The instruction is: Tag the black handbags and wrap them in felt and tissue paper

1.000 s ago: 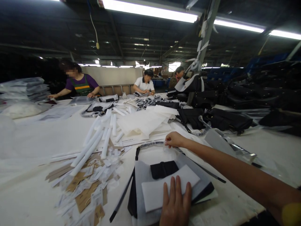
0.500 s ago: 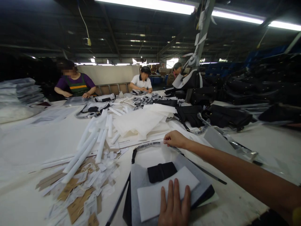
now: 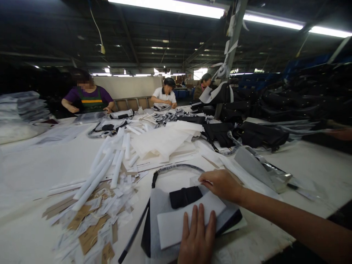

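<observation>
In front of me a black handbag (image 3: 145,234) lies flat, its upper face covered by thin whitish tissue paper (image 3: 161,200). Its arched handle (image 3: 176,168) is wrapped in clear plastic. On the paper rest a small black folded piece (image 3: 185,197) and a folded white foam sheet (image 3: 170,227). My left hand (image 3: 196,234) lies on the foam sheet with its fingers stretched out. At the bag's upper right my right hand (image 3: 220,183) pinches a small translucent plastic slip (image 3: 194,180), beside the black piece. The palm of my right hand is turned away.
White foam tubes (image 3: 96,176) and a heap of cardboard and paper tags (image 3: 99,220) lie left. Beyond are white sheets (image 3: 165,141), black bags (image 3: 220,134) and a plastic-wrapped strap (image 3: 272,170). Several co-workers, including a person in purple (image 3: 90,95), are across the table.
My right hand has come nearer, from the handle's arch down to the bag's upper right, still pinching the slip. My left hand stays on the foam sheet. An arm appears at the far right.
</observation>
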`<state>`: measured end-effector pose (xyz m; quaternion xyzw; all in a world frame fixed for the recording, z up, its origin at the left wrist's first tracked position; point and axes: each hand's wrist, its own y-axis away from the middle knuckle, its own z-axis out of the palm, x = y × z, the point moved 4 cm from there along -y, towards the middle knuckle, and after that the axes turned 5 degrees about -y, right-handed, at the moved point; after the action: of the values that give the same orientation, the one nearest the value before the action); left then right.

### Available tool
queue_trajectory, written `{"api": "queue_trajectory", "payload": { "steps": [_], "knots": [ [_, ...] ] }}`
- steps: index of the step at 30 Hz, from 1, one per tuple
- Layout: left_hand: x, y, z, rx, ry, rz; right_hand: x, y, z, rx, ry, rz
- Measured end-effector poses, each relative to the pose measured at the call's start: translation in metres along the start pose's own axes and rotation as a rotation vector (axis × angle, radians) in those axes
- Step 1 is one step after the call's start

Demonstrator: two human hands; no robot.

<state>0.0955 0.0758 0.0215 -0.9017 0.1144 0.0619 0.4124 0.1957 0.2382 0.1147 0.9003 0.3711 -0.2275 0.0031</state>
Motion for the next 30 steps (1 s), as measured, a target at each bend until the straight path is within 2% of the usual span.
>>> {"api": "queue_trajectory", "payload": {
  "steps": [3,6,9,14,22,27,30],
  "knots": [
    [-0.003,-0.002,-0.004,0.021,0.009,0.01,-0.01,0.03,0.004,0.014,0.078,-0.03],
    [-0.005,-0.003,-0.007,-0.033,-0.019,0.073,-0.019,0.054,0.005,0.136,0.131,-0.123],
    [-0.009,-0.004,-0.01,-0.084,-0.02,0.097,-0.022,0.069,0.006,0.239,0.087,-0.162],
    [-0.013,-0.009,-0.016,-0.078,0.024,0.088,-0.02,0.079,0.006,0.265,0.006,-0.153],
    [-0.02,-0.014,-0.017,-0.102,0.067,0.044,-0.027,0.099,0.004,0.338,-0.021,-0.272],
    [-0.023,-0.015,-0.015,-0.194,0.078,0.109,-0.033,0.105,0.005,0.331,0.023,-0.353],
    [-0.022,-0.015,-0.014,-0.168,0.093,0.137,-0.034,0.109,0.006,0.306,0.045,-0.37]
  ]
}}
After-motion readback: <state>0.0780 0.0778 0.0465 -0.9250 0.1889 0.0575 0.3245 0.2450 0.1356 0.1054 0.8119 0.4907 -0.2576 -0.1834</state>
